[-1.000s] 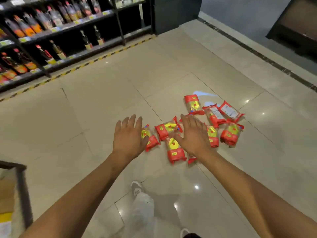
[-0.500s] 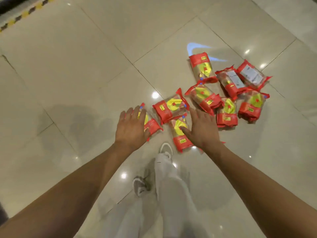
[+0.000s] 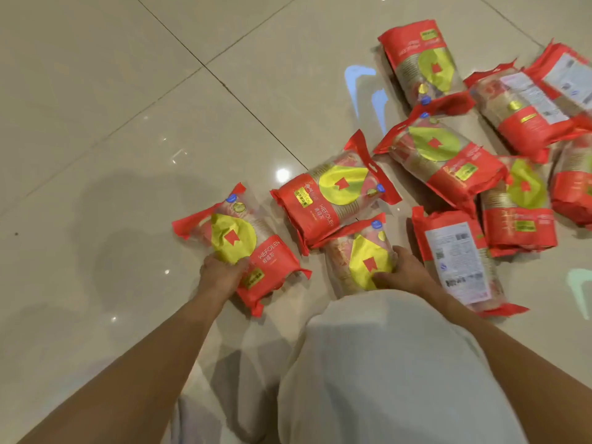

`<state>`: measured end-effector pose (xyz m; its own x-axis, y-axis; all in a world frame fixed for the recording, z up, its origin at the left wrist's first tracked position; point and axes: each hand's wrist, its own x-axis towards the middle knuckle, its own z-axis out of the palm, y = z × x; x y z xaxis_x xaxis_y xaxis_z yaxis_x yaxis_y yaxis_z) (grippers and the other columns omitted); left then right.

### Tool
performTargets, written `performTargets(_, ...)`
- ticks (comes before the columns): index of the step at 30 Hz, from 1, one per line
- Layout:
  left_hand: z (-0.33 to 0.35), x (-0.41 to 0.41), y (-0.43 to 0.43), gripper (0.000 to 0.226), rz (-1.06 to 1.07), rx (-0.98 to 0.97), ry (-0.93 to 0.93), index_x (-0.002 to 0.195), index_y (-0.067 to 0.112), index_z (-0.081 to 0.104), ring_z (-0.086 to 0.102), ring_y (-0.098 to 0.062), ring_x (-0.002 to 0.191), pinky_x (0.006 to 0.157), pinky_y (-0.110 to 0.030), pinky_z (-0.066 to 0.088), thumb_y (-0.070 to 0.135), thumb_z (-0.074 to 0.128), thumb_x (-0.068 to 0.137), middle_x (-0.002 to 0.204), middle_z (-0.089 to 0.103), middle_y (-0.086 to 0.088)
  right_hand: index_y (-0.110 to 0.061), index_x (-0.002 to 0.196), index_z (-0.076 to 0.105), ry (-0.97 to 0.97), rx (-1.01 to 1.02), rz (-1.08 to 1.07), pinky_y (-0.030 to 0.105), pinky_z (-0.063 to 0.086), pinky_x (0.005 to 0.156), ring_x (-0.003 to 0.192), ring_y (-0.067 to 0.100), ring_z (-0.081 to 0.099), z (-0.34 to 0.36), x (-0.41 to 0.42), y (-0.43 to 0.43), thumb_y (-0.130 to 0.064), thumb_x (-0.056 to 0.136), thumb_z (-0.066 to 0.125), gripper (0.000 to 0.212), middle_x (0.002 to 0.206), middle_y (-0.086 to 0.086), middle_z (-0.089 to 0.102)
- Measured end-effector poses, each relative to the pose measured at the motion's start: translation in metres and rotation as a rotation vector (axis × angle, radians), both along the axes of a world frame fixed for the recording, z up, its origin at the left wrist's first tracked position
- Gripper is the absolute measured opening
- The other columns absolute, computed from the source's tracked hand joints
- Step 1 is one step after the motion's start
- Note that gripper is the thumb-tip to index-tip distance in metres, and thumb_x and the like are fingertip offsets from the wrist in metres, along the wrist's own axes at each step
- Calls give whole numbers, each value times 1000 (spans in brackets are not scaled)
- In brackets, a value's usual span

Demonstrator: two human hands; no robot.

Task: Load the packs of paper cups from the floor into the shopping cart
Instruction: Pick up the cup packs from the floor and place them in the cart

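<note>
Several red and yellow packs of paper cups lie scattered on the tiled floor. My left hand [image 3: 221, 275] grips the leftmost pack [image 3: 243, 245] by its near side, fingers curled around it. My right hand [image 3: 405, 272] clasps a second pack [image 3: 360, 254] that lies just in front of my knee. Both packs still rest on the floor. A third pack [image 3: 333, 193] leans over the top of the one in my right hand. The shopping cart is out of sight.
More packs lie to the right: one label side up [image 3: 458, 261] beside my right hand, others [image 3: 442, 155] further back. My knee in pale trousers [image 3: 384, 363] fills the lower middle. Bare glossy floor tiles [image 3: 112, 123] stretch to the left.
I have crouched close to the floor, so the packs look much larger. Both hands, open above the packs before, have dropped and closed on one pack each.
</note>
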<state>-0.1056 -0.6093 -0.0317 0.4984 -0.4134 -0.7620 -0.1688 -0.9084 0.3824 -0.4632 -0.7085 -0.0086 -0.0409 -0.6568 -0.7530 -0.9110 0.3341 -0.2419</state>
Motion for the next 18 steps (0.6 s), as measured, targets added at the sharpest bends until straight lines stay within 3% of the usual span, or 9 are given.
performTargets(2, -48, 10, 3, 113, 234, -73, 86, 133, 7, 51, 70, -32, 105, 93, -51, 58, 62, 91, 43, 121, 70, -12, -12, 133, 44, -61, 50, -123, 32, 47, 75, 95, 27, 62, -24, -7, -7, -29, 67, 91, 82, 119, 15, 64)
performTargets(4, -51, 6, -2, 111, 368, -105, 144, 125, 11, 60, 75, -28, 95, 86, -51, 62, 62, 96, 33, 110, 76, -9, -13, 133, 40, -134, 63, -228, 26, 42, 64, 84, 21, 59, -37, -13, -12, -31, 51, 96, 101, 116, 15, 63)
performTargets(6, -42, -4, -9, 73, 453, -138, 225, 113, 9, 70, 76, -30, 89, 84, -54, 62, 41, 98, 53, 101, 79, -12, -12, 139, 37, -185, 52, -275, 20, 41, 63, 87, 21, 58, -44, -17, -15, -44, 29, 89, 126, 113, 13, 60)
performTargets(8, -35, -11, -11, 50, 489, -129, 265, 105, 7, 74, 76, -31, 84, 82, -56, 61, 25, 95, 63, 95, 79, -14, -9, 133, 45, -185, 85, -279, 13, 38, 58, 85, 17, 58, -41, -16, -9, -34, 43, 93, 105, 104, 5, 60)
performTargets(10, -25, -10, -6, 69, 497, -113, 238, 109, 8, 71, 77, -31, 83, 79, -55, 62, 30, 98, 49, 96, 79, -13, -7, 116, 54, -146, 56, -300, 15, 39, 56, 78, 11, 58, -32, -12, 2, -20, 65, 92, 64, 94, 2, 63)
performTargets(11, -20, -5, 0, 84, 496, -116, 204, 112, 10, 69, 77, -30, 84, 78, -53, 63, 36, 99, 38, 99, 79, -11, -6, 112, 56, -124, 20, -318, 20, 42, 58, 78, 12, 59, -25, -10, 8, -19, 66, 90, 59, 93, 5, 65)
performTargets(14, 25, 9, 15, 106, 428, -149, 78, 118, 13, 57, 74, -29, 91, 82, -50, 63, 47, 93, 24, 105, 74, -8, -12, 102, 56, -116, -134, -324, 38, 54, 66, 78, 20, 63, 23, -6, 18, -34, 49, 87, 65, 91, 8, 66)
performTargets(16, 100, 13, 12, 106, 382, -225, 50, 119, 14, 50, 72, -29, 93, 85, -51, 62, 46, 89, 27, 107, 70, -7, -18, 103, 55, -142, -225, -289, 47, 57, 76, 88, 28, 65, 71, -4, 12, -47, 40, 79, 73, 98, 9, 65)
performTargets(18, 181, 17, 7, 99, 356, -303, 42, 119, 16, 47, 72, -26, 96, 86, -52, 61, 42, 92, 35, 110, 68, -5, -18, 107, 54, -235, -317, -245, 46, 54, 82, 96, 28, 64, 149, 12, -4, -45, 44, 83, 74, 104, 7, 64)
